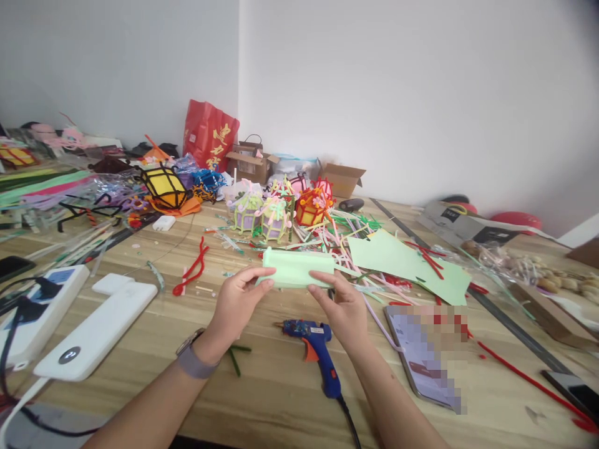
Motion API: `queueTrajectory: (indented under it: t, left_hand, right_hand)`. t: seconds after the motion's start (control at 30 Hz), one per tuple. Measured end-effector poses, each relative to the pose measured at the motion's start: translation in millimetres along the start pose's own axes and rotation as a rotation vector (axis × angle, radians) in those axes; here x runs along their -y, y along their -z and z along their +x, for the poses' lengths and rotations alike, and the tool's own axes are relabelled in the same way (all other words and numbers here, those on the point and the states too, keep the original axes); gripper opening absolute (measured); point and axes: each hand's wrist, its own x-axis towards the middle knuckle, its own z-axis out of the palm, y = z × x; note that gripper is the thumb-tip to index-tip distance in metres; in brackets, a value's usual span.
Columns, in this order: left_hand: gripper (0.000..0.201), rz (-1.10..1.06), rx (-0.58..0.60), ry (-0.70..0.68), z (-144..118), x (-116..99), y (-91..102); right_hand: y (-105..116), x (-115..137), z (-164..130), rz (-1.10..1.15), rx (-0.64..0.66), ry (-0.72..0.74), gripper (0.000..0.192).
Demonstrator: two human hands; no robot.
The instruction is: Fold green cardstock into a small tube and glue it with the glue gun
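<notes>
A folded piece of pale green paper (299,265) is held up above the table between my two hands. My left hand (244,296) pinches its left end between thumb and fingers. On the right end, my right hand (340,302) grips the lower edge in the same way. Below the paper lies a blue glue gun (313,343) with an orange trigger, its nozzle pointing left and its cord running toward me. Short dark green stems (236,358) rest beside my left wrist.
Small lanterns (262,215) stand among scattered pipe cleaners at the back. A green sheet (407,262) and a phone (421,358) lie at right. At left are a power strip (44,312), a white power bank (100,333) and twisted red pipe cleaners (193,268).
</notes>
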Motion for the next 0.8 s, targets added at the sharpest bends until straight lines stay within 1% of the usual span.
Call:
queueTrajectory:
  t: [0.1,0.23,0.37,0.6,0.73,0.8]
  left_hand:
    - [0.015,0.000,0.013,-0.025,-0.1,-2.2,0.5]
    - [0.018,-0.025,0.049,-0.001,-0.5,-2.2,0.8]
    - [0.016,0.033,0.048,-0.044,-0.2,0.3,1.5]
    - [0.014,0.187,-0.035,-0.148,-5.0,-1.7,-1.1]
    - [0.012,0.241,-0.068,-0.203,-7.7,-0.6,-2.7]
    - [0.011,0.261,-0.094,-0.216,-7.6,1.1,-1.7]
  right_hand:
    - [2.7,1.5,1.7,-0.002,0.019,0.021,0.018]
    - [4.2,2.8,3.6,0.035,0.027,0.025,0.016]
    - [3.5,2.9,2.6,0.060,0.035,0.029,0.015]
    - [-0.7,0.3,-0.2,-0.010,-0.008,0.057,0.014]
    - [-6.7,4.2,0.4,-0.015,0.049,0.076,0.016]
    - [-4.1,6.2,3.0,-0.034,0.080,0.085,0.018]
